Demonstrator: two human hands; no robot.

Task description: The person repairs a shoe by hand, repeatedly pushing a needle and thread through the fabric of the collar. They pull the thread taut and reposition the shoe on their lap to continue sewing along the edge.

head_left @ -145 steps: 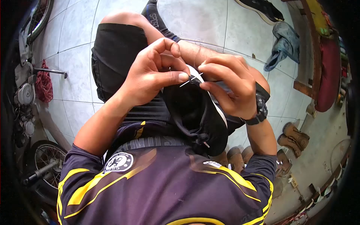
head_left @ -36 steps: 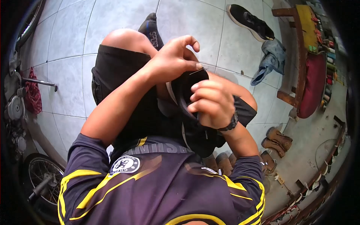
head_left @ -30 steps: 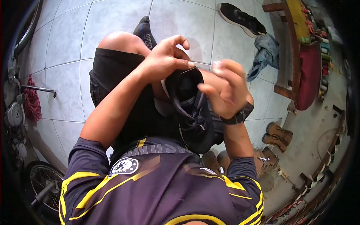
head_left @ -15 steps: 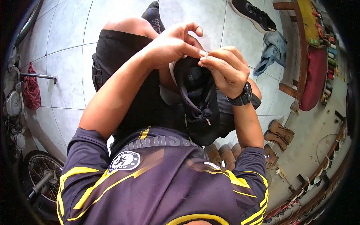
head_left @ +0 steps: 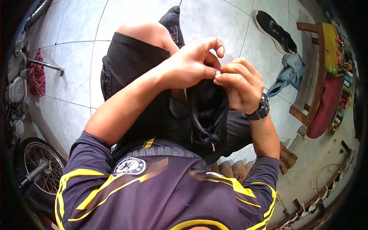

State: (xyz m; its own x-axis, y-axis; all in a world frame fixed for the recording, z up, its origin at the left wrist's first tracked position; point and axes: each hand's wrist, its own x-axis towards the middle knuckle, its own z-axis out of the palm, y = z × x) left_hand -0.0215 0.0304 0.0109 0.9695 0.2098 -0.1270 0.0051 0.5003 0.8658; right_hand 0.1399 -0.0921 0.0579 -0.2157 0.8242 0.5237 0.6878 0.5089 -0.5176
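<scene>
Head view looks straight down on a seated person whose two hands meet over a black shoe point(head_left: 208, 115) held upright against the lap, between the knees. The left hand point(head_left: 193, 63) is closed, its thumb and forefinger pinched together on the top edge of the shoe, with the other fingers curled above. The right hand point(head_left: 239, 86) is also closed, knuckles up, with its fingertips point(head_left: 219, 75) pressed onto the same spot on the edge, so the two hands touch there. Whether anything thin is pinched between those fingertips is too small to tell. A dark watch point(head_left: 262, 111) sits on the right wrist. The shoe's lace point(head_left: 209, 137) hangs in a loose knot near the belly, just above the hem of a dark jersey with yellow stripes point(head_left: 161, 191). A dark sock point(head_left: 174, 23) shows past the left knee on the tiled floor point(head_left: 76, 23). Well apart on the floor to the right lie a black sneaker point(head_left: 274, 32) and, near it, a crumpled denim cloth point(head_left: 289, 74). Beyond them stands a wooden bench point(head_left: 316, 88) with a red cushion point(head_left: 327, 105). Brown boots point(head_left: 287, 157) sit just beside the right elbow. At the left edge a red rag point(head_left: 36, 78) hangs by motorcycle parts, with a spoked wheel point(head_left: 38, 172) below.
</scene>
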